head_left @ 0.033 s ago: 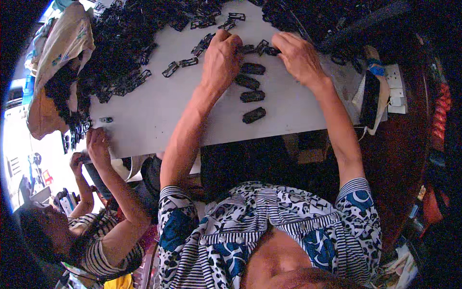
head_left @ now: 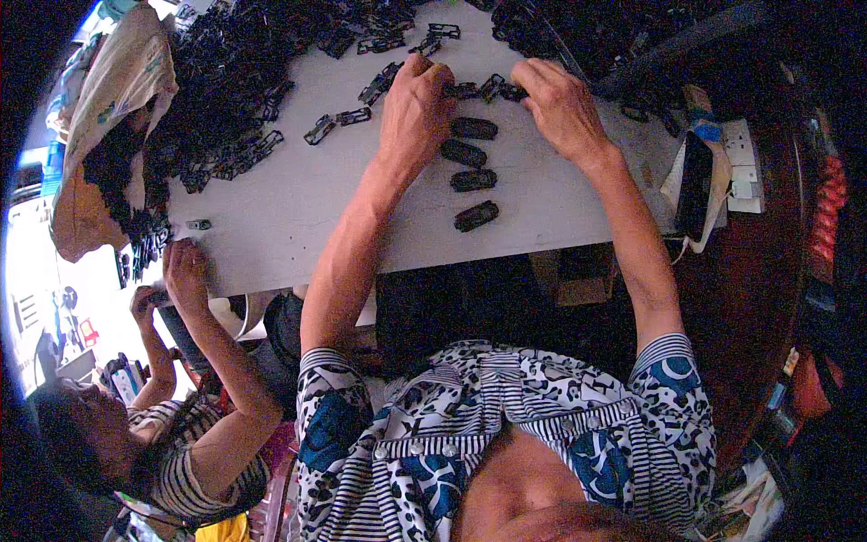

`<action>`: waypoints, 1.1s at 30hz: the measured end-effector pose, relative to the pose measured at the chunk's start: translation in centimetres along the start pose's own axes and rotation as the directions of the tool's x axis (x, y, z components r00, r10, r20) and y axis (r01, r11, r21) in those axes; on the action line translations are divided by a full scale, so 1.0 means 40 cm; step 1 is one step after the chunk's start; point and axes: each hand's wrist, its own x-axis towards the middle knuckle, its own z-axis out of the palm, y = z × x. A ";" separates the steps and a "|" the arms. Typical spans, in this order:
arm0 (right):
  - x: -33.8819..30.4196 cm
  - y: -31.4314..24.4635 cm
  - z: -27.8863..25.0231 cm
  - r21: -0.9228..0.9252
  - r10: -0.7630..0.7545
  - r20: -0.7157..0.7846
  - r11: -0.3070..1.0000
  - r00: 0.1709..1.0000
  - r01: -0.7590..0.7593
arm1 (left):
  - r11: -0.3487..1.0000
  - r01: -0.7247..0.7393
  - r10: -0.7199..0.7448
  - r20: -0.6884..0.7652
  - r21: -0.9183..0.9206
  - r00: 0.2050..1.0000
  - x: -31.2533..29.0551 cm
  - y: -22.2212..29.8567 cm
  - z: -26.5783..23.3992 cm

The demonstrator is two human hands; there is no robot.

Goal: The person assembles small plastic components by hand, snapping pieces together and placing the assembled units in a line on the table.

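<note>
Two bare hands out over the pale counter, and here's the left hand, fingers curled in, its grip turned away from me so I can't tell whether anything sits inside. Over to the right hand: thumb and fingers drawn close together, one black end piece right at the tips, though I can't make out whether the grip has hold of it or merely meets it. Between the hands, two more small dark pieces, their outlines blurring together. Below, I count four black oblong parts in a rough column, each apart from the next, the top one near the left hand. Three open black frames lie left of that hand, the nearest partly behind its fingers. The big black heap at left is beyond counting, and the dark pile at upper right runs out at the top edge. Off to the left, a co-worker's two hands, one small piece just beyond the nearer; their fingertips are too small to read.
</note>
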 end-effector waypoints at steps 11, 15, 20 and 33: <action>-0.013 -0.011 -0.024 -0.096 0.181 0.077 0.980 0.980 -0.174 | 1.000 0.018 -0.018 -0.059 -0.002 0.998 0.013 -0.012 0.011; -0.026 -0.022 -0.043 -0.067 0.008 0.178 0.998 0.984 0.004 | 0.999 0.031 -0.031 -0.030 -0.017 0.999 0.013 -0.006 0.003; -0.010 -0.023 -0.032 -0.055 0.018 0.229 0.998 0.973 -0.006 | 0.999 0.033 -0.033 -0.040 0.002 0.999 0.021 0.000 0.018; 0.037 -0.024 -0.017 0.311 0.053 0.133 0.946 0.990 -0.093 | 0.987 0.032 -0.034 -0.013 -0.155 0.999 0.004 0.001 -0.007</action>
